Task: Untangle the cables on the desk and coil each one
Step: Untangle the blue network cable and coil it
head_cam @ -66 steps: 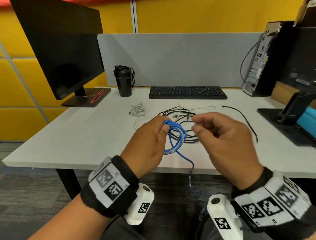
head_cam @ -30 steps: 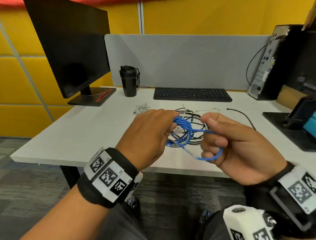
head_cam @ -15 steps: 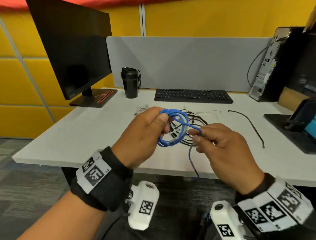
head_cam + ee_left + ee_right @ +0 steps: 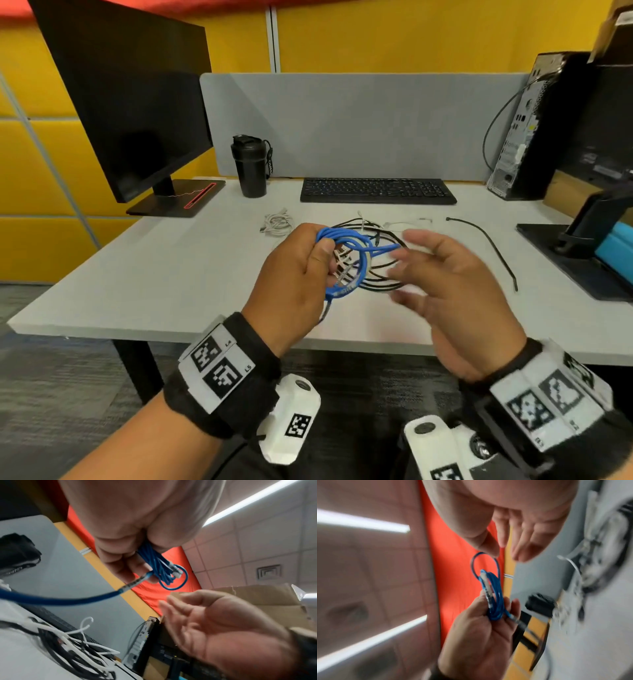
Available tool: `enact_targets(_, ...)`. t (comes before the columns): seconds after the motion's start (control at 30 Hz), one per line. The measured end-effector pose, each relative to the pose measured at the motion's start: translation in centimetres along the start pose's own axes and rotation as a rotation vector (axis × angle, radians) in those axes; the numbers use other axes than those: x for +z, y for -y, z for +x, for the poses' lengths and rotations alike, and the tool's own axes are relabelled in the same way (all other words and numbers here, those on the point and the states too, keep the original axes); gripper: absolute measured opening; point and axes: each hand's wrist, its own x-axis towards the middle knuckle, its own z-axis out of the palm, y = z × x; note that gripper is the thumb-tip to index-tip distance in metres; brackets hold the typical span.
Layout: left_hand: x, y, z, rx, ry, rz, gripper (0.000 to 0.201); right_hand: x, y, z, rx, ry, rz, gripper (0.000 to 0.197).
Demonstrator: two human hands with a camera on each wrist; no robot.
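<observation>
Finishing the blue cable (image 4: 346, 263) is the step you appear to be on. In the head view your left hand (image 4: 294, 284) grips the coil, thumb over the top of the loops, in the air above the near part of the counter (image 4: 171, 274). Your right hand (image 4: 455, 298) is beside it with fingers spread and blurred, holding nothing; one strand of the coil reaches toward it. A short end hangs below your left hand. I would judge the coil nearly done: take that strand, wrap it round the bundle and tuck it, and keep your thumb pressing so the loops do not spring apart.

From the left wrist, your fingers (image 4: 125, 566) pinch the bundled loops (image 4: 159, 568), with a plug tip at the bundle's end and a small loop beyond. One blue length runs off to the left. Below lie tangled black and white cables (image 4: 72, 642).

From the right wrist, blurred, your open palm (image 4: 527, 534) is just above that small loop (image 4: 485, 566).

For room: the black tangle (image 4: 383, 274) sits right behind your hands, a white bundle (image 4: 277, 224) to its left and a loose black cable (image 4: 486, 243) to its right. The bare counter left of your hands looks best for setting the coil down; keep it back from the near edge.
</observation>
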Motion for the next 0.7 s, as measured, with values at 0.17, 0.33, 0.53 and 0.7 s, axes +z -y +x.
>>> enact_targets(0.17, 0.1, -0.2, -0.5, 0.102, -0.009, 0.194, 0.021, 0.9, 0.9, -2.3, -0.810, 0.125, -0.819, 0.034)
enact_targets(0.33, 1.0, -1.2, -1.2, 0.113, 0.029, 0.201, 0.024, 1.4, -0.1, -3.1, -0.771, 0.254, -1.293, 0.033)
enact_targets(0.53, 1.3, -1.5, -1.6, 0.150, 0.028, 0.240, 0.023, 1.1, -0.7, -2.6, -0.759, 0.326, -1.435, 0.015)
enact_targets(0.7, 1.1, -1.4, -1.1, 0.199, 0.026, 0.234, 0.034, -0.1, 0.3, -1.3, -0.765, 0.369, -1.031, 0.013)
